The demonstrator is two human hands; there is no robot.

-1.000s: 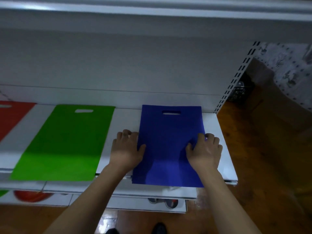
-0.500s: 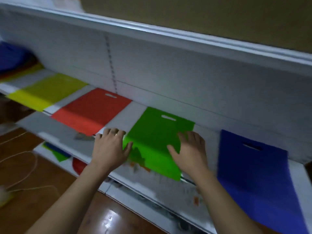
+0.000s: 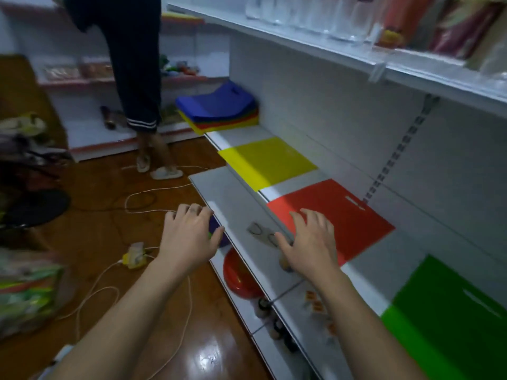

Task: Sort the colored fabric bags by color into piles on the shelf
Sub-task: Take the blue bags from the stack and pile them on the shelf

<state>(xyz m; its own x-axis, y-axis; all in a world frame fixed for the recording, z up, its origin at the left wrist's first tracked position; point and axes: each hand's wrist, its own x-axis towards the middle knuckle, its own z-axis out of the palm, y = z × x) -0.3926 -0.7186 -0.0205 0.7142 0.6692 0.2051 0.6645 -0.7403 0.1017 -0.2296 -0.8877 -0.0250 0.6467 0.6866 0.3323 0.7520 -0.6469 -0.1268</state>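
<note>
Hands have left the blue bag, now out of view to the right, and swung left along the shelf (image 3: pixel 241 212). Both empty: left hand (image 3: pixel 189 239) loosely spread in front of the shelf's edge, right hand (image 3: pixel 310 242) spread over the near corner of the red bag (image 3: pixel 343 215). Single bags laid out in a row: yellow bag (image 3: pixel 269 160) far, red middle, green bag (image 3: pixel 444 316) near right. Unsorted stack (image 3: pixel 219 108) sits at the far left end, blue on top. Judgement: the blue one is placed, and the next bag has to come from that stack.
</note>
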